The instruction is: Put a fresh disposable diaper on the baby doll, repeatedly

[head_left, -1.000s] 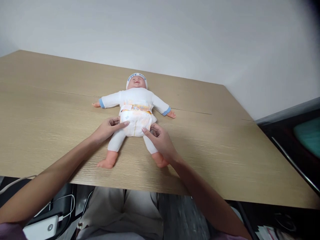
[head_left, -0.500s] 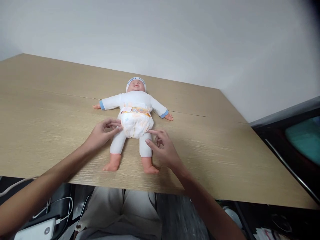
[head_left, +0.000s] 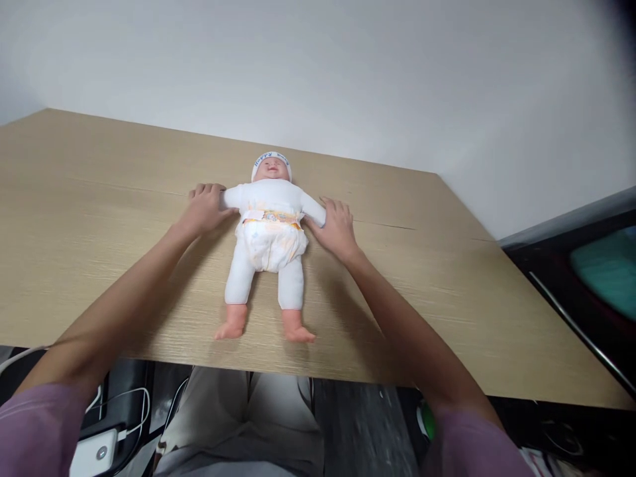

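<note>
Head view: both hands have left the diaper point(head_left: 269, 244) and moved up; the left hand point(head_left: 205, 207) now grips one arm of the doll point(head_left: 268, 232), the right hand point(head_left: 338, 228) the other. It lies face-up mid-frame on the surface point(head_left: 447, 298), diaper apparently fastened.

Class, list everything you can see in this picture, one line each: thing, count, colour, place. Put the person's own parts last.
Doll: one, white suit, lying face up mid-table.
Doll's cap: one, white with blue lettering, on its head.
Diaper: one, white with orange band, around the doll's hips.
Table: one, light wood, fills the middle.
Wall: white, behind the table.
Power bank: one, white with cables, below the table at left.
Trousers: light grey, under the table edge.
Sleeves: two, purple, bottom corners.
Left hand: on the doll's arm.
Right hand: on the doll's other arm.
</note>
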{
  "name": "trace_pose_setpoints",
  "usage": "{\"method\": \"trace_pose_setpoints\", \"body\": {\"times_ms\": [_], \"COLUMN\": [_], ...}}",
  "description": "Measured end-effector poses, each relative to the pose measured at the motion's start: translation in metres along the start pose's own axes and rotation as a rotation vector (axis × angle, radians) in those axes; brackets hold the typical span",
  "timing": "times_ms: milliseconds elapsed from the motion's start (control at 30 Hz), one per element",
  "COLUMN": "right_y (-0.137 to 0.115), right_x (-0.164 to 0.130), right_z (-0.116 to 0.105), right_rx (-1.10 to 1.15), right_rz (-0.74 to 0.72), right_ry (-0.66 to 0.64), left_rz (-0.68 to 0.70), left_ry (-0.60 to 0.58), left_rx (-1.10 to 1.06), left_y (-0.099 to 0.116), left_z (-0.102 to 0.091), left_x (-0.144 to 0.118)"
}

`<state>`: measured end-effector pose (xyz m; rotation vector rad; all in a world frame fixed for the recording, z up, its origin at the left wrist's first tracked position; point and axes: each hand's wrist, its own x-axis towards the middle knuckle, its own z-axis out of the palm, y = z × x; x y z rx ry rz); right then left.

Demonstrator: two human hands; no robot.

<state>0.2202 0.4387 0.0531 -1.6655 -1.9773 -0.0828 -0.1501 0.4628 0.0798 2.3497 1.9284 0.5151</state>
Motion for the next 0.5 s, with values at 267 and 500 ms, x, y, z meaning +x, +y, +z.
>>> {"method": "trace_pose_setpoints", "body": {"times_ms": [267,500], "right_y": [-0.023,-0.027], "right_x": [0.02,-0.029], "right_z": [0.01,-0.071], "right_rx": [0.055,0.283], "right_rz": [0.114,-0.023], "right_ry": [-0.158,-0.175], "left_rz": [-0.078,-0.153], "left_ry": [-0.092,-0.039], "left_rx": [0.072,-0.202], "left_y": [0.037,0.074], "left_z": [-0.011,-0.064], "left_x": [0.009,-0.116]}}
